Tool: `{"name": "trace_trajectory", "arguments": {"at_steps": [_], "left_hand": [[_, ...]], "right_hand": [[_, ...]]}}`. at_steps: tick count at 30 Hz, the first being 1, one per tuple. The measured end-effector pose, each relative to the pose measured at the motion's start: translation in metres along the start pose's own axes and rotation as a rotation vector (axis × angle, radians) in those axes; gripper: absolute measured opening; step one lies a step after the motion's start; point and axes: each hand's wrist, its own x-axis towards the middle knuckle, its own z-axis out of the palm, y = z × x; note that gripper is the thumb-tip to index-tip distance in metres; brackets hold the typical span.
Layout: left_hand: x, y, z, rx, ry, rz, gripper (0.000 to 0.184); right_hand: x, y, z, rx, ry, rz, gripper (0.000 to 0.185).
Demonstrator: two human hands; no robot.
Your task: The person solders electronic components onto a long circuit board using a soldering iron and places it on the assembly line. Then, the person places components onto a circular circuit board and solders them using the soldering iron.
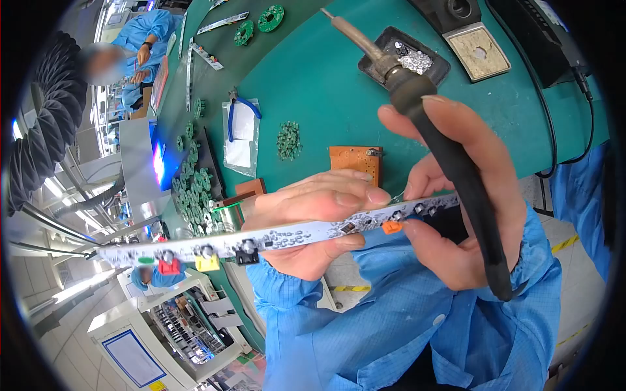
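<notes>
A: Main item?
B: Long white circuit-board strip (287, 237), slanting across in front of both hands.
A: Left hand (306, 203)?
B: Closed round the strip's middle, fingers laid together along its upper edge, one fingertip below.
A: Right hand (497, 151)?
B: At the strip's right end, half curled. Has a black-handled soldering iron (450, 144) across it, upper fingers bent round the handle, metal tip aimed up, well apart from the strip. Thumb by the orange plastic connector (391, 227); pinching the strip too? Can't tell.
A: Further out?
B: Just beyond the strip, orange-brown block (355, 156). Farther beyond it, heap of small green pieces (289, 141), black rectangular tray (441, 75) holding silvery scraps.
</notes>
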Motion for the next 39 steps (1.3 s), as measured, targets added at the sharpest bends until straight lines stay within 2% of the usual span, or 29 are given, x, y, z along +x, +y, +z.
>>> {"name": "trace_trajectory", "arguments": {"at_steps": [3, 6, 17, 24, 26, 28, 30, 33, 36, 37, 38, 39], "left_hand": [[0.003, -0.001, -0.001, 0.046, -0.02, 0.027, 0.037], [0.008, 0.004, -0.002, 0.123, -0.095, 0.05, 0.036], [0.018, 0.016, -0.003, 0.222, -0.235, 0.003, 0.04], [0.015, 0.014, -0.001, 0.19, -0.191, -0.024, 0.038], [0.013, 0.016, 0.001, 0.125, -0.123, -0.089, 0.037], [0.004, 0.014, 0.007, -0.018, 0.058, -0.169, 0.039], [0.005, 0.013, 0.003, -0.06, 0.04, -0.177, 0.04], [0.002, 0.009, 0.0, -0.184, 0.105, -0.186, 0.035], [-0.005, 0.009, -0.011, -0.109, 0.128, -0.186, 0.033], [-0.008, 0.006, -0.016, -0.106, 0.111, -0.136, 0.035], [-0.011, 0.007, -0.016, -0.129, 0.162, -0.13, 0.036], [-0.014, 0.007, -0.015, -0.154, 0.213, -0.129, 0.037]], "right_hand": [[0.001, 0.001, -0.002, -0.06, -0.011, -0.048, 0.083], [0.0, -0.004, -0.004, -0.027, -0.041, 0.074, 0.082], [-0.001, -0.003, -0.003, -0.046, -0.046, 0.006, 0.078], [0.003, -0.005, -0.013, -0.149, -0.141, -0.07, 0.079], [0.004, -0.008, -0.015, -0.079, -0.169, -0.009, 0.081], [0.003, -0.008, -0.015, -0.081, -0.153, 0.006, 0.081], [0.002, -0.008, -0.014, -0.082, -0.137, 0.019, 0.082], [-0.001, -0.005, -0.013, -0.029, -0.083, 0.004, 0.076], [-0.012, 0.0, -0.028, -0.155, 0.05, -0.163, 0.065], [-0.022, -0.004, -0.038, -0.195, 0.152, -0.154, 0.06], [-0.026, -0.002, -0.035, -0.166, 0.435, -0.144, 0.057], [-0.035, -0.005, -0.05, -0.214, 0.466, -0.111, 0.045]]}}
